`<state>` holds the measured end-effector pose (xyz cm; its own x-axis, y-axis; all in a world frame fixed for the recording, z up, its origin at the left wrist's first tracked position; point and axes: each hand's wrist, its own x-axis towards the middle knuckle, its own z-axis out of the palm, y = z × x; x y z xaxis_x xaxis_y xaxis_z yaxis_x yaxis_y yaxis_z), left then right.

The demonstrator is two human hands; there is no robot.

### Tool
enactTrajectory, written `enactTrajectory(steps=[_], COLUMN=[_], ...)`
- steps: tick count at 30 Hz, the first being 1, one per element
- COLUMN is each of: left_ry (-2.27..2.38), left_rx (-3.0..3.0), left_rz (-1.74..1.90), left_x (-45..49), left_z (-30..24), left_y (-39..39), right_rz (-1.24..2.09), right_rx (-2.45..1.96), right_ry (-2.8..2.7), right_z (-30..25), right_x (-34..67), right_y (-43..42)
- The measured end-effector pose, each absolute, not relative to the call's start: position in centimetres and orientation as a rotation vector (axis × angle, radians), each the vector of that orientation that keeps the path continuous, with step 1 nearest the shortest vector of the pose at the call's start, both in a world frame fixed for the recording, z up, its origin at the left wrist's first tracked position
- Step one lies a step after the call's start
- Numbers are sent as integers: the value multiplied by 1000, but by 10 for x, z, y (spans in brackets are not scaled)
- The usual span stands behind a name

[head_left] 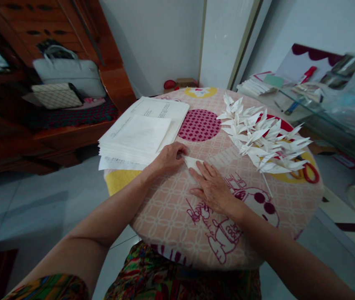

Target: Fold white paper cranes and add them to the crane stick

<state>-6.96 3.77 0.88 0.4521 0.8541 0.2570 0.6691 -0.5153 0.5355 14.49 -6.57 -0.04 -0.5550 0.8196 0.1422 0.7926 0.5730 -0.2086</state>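
head view: left hand [168, 158] grip pinching folded paper [192, 162]; right hand [213, 189] flat, fingers spread, pressing it.

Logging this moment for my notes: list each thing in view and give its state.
small white folded paper piece: flat on the table, pressed by both hands
left hand: fingers bent, pressing its left edge
right hand: flat, palm down on it
pile of white folded paper cranes: finished, heaped
stack of white paper sheets: flat, unfolded
grey handbag: closed
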Motion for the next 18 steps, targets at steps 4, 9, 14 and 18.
enactTrajectory(steps=[4,9,14,18], left_ry=[1411,1401,1395,1427], left_rx=[2270,2206,2240,2289], left_rz=[747,674,661,661], left_x=[-70,-69,-67,-66], left_z=[13,19,14,9], left_y=[39,41,43,41], right_rz=[177,177,179,178], right_rx=[-1336,-1326,-1312,-1317], right_ry=[-2587,-2579,-2592,-2598], right_z=[0,-2,-4,-2], right_x=[145,146,146,146], right_y=[-66,-65,-65,-66])
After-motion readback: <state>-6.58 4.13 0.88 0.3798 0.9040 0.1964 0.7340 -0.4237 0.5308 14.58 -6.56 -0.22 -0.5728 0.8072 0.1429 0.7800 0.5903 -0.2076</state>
